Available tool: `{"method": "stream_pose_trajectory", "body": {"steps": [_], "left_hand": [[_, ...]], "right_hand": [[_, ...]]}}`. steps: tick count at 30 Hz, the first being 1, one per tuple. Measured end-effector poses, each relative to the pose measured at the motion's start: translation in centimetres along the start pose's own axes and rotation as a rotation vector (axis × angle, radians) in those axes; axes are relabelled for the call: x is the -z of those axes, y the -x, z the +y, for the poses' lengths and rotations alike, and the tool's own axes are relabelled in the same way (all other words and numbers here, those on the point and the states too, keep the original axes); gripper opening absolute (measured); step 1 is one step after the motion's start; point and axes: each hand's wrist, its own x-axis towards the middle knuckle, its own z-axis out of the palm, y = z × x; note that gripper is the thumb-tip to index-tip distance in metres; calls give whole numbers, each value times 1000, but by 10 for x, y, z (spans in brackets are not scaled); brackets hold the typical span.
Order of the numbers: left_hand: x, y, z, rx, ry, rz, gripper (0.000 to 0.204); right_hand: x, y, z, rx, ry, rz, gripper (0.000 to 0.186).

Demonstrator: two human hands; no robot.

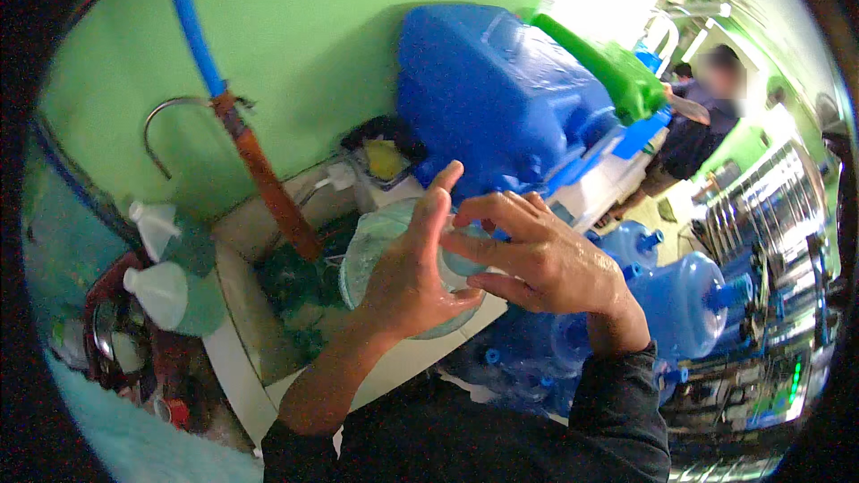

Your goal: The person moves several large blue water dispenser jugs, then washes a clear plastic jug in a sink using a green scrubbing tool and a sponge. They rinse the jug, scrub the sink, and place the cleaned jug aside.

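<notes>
A translucent pale-blue round container [365, 255], probably a large bottle, is tilted over the white-edged sink [237, 331], with its far side partly hidden by my hands. My left hand [412, 273] lies against it, thumb and forefinger spread wide, other fingers hidden. My right hand [537, 259] curls its fingers round the container's small round neck or top, just right of my left thumb. Behind them a blue hose with a rusty-orange lower section [268, 188] runs down into the sink, near a curved metal faucet [157, 125] and a small tub holding something yellow [385, 161].
Large blue [483, 89] and green [608, 63] jerricans stand behind the sink. Blue water jugs [680, 304] crowd the lower right. Pale funnels [174, 300] sit at left. Another person [693, 130] stands at upper right, near steel equipment [752, 215]; someone else is partly visible behind.
</notes>
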Motion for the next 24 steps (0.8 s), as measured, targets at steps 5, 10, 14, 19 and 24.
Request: {"method": "stream_pose_trajectory", "body": {"steps": [5, 10, 14, 19, 24], "left_hand": [[-24, -21, 0, 24, 139, -84, 121], [-43, -27, -9, -35, 182, -141, 132], [-52, -24, -7, -103, 196, -60, 122], [-56, -37, 2, -50, 124, -103, 134], [-41, -27, -14, 7, 17, -133, 128]], "right_hand": [[23, 18, 12, -103, -27, 17, 55], [22, 18, 14, -252, 321, 37, 41], [10, 23, 9, -314, 464, 104, 47], [21, 39, 23, -299, 234, -25, 49], [84, 85, 54, -643, 277, -64, 50]]}}
